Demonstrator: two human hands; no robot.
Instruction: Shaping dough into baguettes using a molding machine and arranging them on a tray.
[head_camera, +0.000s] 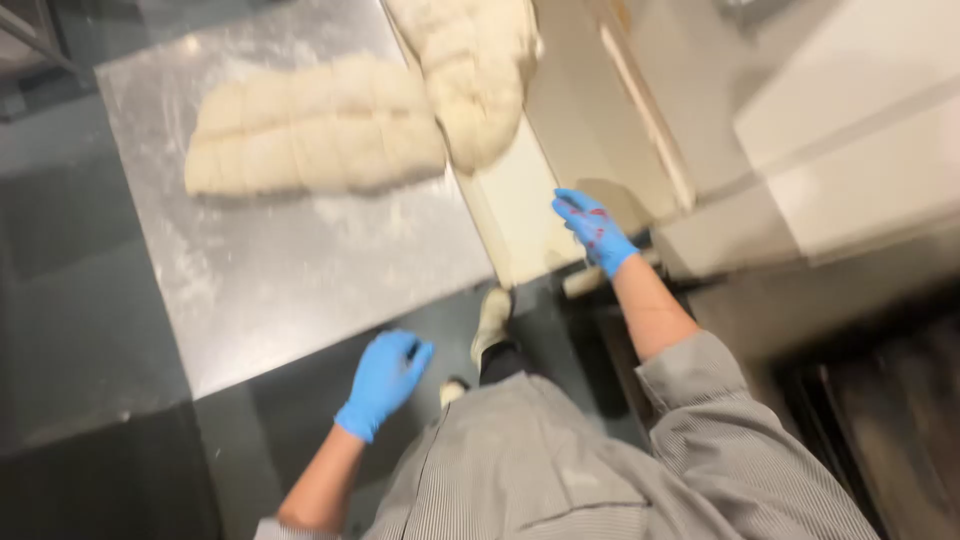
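Both hands wear blue gloves. The left hand (383, 372) hangs loosely open, gripping nothing, just off the near edge of the floured steel desk (290, 270). The right hand (594, 230) is open with fingers spread and empty, held over the pale conveyor (520, 210) beside the desk. A scored dough slab (310, 125) lies on the desk's far part. A second dough piece (475, 70) hangs off the conveyor, touching the slab.
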